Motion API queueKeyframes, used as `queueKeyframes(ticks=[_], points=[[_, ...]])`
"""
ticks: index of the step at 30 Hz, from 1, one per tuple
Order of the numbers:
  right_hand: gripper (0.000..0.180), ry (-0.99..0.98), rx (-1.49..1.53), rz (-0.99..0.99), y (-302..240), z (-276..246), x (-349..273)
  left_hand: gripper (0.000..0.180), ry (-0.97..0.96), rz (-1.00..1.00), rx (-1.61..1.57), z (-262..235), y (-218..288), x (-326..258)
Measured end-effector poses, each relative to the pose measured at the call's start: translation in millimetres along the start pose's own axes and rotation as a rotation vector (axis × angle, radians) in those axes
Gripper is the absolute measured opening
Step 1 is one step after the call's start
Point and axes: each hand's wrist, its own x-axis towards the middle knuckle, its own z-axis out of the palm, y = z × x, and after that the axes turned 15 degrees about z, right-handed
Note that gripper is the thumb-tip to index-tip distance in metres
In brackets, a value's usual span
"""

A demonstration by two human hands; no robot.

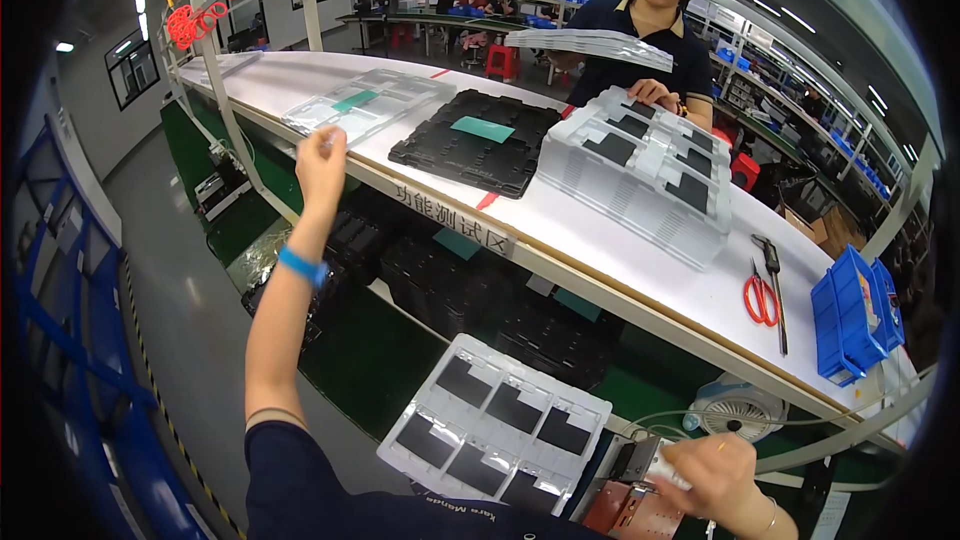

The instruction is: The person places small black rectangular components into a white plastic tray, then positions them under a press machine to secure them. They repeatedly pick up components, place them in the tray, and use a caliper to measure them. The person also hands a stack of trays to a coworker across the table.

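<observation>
My left hand (pixel 322 168) is raised over the near edge of the long white table, beside a clear plastic tray (pixel 410 90) with a green label. Its fingers are pinched together; whatever is between them is too small to make out. Low at the right, my right hand (pixel 718 480) is closed over a small metal and copper-coloured fixture (pixel 632 502). A whitish edge shows at its fingertips, but I cannot tell what it is. Between my arms lies a white plastic tray (pixel 455 351) with several flat black pieces (pixel 515 406) in its pockets.
Across the table a person (pixel 645 25) holds thin trays (pixel 590 43), one hand on a tall stack of translucent trays (pixel 625 190). A black tray (pixel 455 155), red-handled scissors (pixel 760 298), a caliper-like tool (pixel 772 270) and blue bins (pixel 845 315) share the table. A white fan (pixel 738 405) stands below.
</observation>
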Motion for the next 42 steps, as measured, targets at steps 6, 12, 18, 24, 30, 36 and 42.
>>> queueKeyframes(ticks=[6, 12, 18, 24, 30, 36, 42], points=[[0.022, -0.049, 0.184, 0.405, -12, 19, -30, 0.096, -0.004, -0.484, 0.126, 57, -104, 59], [0.024, -0.125, 0.252, 0.547, -26, 34, -43, 0.053, 0.145, -0.699, -0.295, 57, -160, 69], [0.035, -0.240, 0.372, 0.667, -32, 35, -52, 0.041, 0.117, -0.706, -0.899, 58, -148, 101], [0.038, -0.355, 0.392, 0.688, -34, 43, -35, 0.039, 0.061, -0.554, -1.110, 60, -49, 72], [0.042, -0.382, 0.407, 0.674, -28, 56, -40, 0.041, 0.084, -0.475, -1.273, 46, 57, -2], [0.044, -0.438, 0.392, 0.689, -23, 59, -52, 0.044, 0.081, -0.392, -1.262, 27, 117, -47], [0.047, -0.462, 0.432, 0.728, -29, 51, -47, 0.041, 0.024, -0.359, -1.301, 27, 135, -66]])
